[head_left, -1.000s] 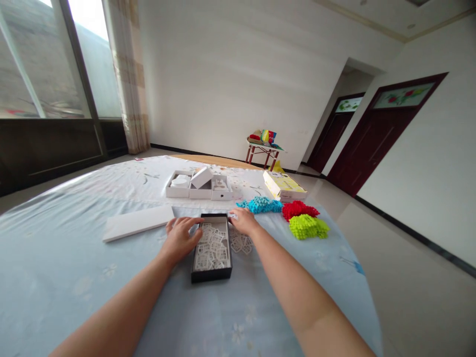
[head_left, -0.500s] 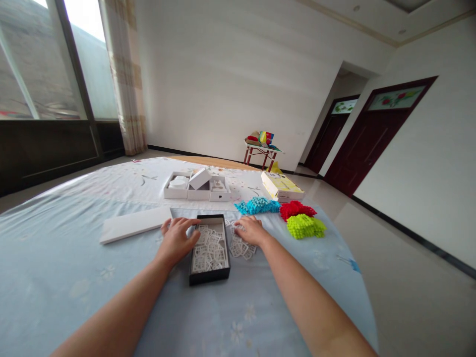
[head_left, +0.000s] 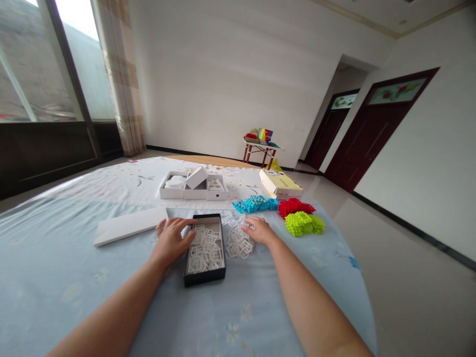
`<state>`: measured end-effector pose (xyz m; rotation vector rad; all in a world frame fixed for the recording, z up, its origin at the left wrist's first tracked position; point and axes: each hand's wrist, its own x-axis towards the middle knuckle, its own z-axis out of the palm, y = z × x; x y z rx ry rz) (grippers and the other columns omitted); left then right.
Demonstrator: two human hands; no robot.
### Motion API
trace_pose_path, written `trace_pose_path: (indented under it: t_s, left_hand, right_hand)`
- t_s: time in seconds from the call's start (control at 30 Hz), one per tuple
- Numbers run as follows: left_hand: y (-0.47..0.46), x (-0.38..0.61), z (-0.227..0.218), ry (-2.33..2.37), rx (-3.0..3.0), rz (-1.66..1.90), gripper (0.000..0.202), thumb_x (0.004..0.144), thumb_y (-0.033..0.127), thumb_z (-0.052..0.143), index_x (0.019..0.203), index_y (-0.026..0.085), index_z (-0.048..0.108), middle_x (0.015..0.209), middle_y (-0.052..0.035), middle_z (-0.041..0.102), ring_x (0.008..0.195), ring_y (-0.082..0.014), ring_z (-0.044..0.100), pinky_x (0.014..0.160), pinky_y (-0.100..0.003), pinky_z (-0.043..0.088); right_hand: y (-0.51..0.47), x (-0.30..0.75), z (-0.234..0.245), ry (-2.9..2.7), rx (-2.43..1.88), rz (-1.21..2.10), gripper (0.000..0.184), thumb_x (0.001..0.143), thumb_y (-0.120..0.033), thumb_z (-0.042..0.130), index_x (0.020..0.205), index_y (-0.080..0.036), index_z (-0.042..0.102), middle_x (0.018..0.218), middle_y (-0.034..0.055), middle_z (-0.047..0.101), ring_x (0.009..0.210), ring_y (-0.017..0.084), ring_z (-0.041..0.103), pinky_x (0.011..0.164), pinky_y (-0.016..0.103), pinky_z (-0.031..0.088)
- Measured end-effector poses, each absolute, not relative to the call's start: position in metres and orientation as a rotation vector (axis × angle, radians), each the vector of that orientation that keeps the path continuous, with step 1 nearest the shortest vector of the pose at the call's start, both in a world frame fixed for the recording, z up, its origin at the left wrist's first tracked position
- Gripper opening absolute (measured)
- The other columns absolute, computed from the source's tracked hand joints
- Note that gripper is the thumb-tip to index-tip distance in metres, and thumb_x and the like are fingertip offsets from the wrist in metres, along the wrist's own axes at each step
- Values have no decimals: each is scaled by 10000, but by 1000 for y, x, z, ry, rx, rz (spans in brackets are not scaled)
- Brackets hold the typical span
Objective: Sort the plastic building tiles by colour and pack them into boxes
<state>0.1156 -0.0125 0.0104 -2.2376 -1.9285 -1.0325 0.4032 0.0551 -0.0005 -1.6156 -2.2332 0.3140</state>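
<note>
A black open box (head_left: 205, 277) stands on the table in front of me, with many flat white lattice-like plastic pieces (head_left: 204, 248) inside. My left hand (head_left: 173, 240) rests against the box's left wall, fingers apart, its thumb and forefinger at the rim. Just right of the box lies a loose pile of similar white pieces (head_left: 240, 244) on the cloth. My right hand (head_left: 260, 230) is at the right edge of this pile, palm down with fingers loosely bent and apart. I see no piece lifted in it; its fingertips are near or touching the pile.
A white lid (head_left: 130, 225) lies left of my left hand. Farther back stand joined white boxes (head_left: 195, 195) and a yellow-and-white box (head_left: 281, 184). Blue (head_left: 256, 203), red (head_left: 295, 207) and lime-green knobbly heaps (head_left: 305, 224) lie at the right, near the table's curved edge.
My right hand has drawn slightly right off the white pile, uncovering more of it. The left hand stays at the box's left wall. The view has shifted a little.
</note>
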Motion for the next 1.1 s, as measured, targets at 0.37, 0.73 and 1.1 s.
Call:
trace_pose_path:
  t_s: [0.37,0.73,1.1]
  left_hand:
    - [-12,115,10,-1902,-2244,-1018,325,770,323,415,1001,286,641,1006,-27,653,1049,-233,502,1020,-469,153]
    - [-9,113,6,-1911,-2225,-1017,317,764,319,424,990,282,643,1031,-39,650,1078,-232,491,1026,-469,146]
    - [-11,115,9,-1932,-2230,-1005,331,772,332,409,1001,263,639,1036,-53,643,1102,-243,486,1024,-475,150]
  right_hand:
    - [45,399,16,-2384,-1347,510,452,666,-402,683,1060,-185,640,1039,75,642,990,219,570,874,315,418]
    - [42,395,18,-2364,-1409,423,260,728,-276,601,970,-216,674,987,40,679,939,198,607,831,280,437]
    - [39,388,21,-2330,-1520,287,232,764,-325,562,940,-229,678,972,52,680,932,207,596,807,270,410]
